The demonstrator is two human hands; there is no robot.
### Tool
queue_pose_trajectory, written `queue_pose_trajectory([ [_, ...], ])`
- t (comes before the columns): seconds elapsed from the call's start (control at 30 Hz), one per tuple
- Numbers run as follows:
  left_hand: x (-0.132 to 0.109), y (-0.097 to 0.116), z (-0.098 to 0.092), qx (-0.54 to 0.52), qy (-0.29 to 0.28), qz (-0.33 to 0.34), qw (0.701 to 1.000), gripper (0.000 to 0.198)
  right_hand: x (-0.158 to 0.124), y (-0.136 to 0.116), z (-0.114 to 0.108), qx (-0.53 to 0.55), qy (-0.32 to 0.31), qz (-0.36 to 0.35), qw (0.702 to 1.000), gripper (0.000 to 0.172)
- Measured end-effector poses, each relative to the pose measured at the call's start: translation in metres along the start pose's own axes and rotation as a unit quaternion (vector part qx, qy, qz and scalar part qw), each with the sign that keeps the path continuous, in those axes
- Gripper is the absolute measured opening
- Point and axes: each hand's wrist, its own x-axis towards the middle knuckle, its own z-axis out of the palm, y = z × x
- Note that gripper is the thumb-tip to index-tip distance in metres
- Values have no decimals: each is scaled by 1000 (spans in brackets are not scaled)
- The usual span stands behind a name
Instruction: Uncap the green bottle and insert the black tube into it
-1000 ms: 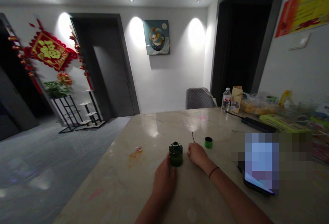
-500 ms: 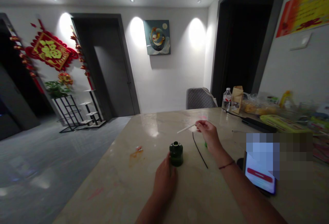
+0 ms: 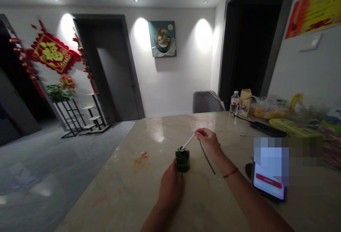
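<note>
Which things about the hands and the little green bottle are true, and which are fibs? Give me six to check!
1. The left hand is at the side of a small, round, dark green bottle. True.
2. The bottle lies on its side. False: it stands upright.
3. The right hand holds a thin white stick. True.
4. The white stick points straight up. False: it slants, with its lower end at the bottle's mouth.
5. A thin, dark, straight stick lies on the shiny beige table. True.
6. The dark stick is in the left hand. False: neither hand is holding it.
</note>
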Motion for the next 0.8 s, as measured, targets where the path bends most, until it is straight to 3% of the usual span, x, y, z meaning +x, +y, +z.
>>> queue_pose_trajectory([
  [0.3, 0, -3, 1, -2, 8, 14, 1000, 61, -24, 5, 26, -102, -77, -30, 991, 16],
  [0.53, 0, -5, 2, -2, 11, 17, 1000, 61, -29, 11, 28, -186, -121, -104, 969, 10],
  [0.8, 0, -4, 1, -8, 9, 16, 1000, 63, -31, 15, 29, -153, -136, -89, 975, 15],
])
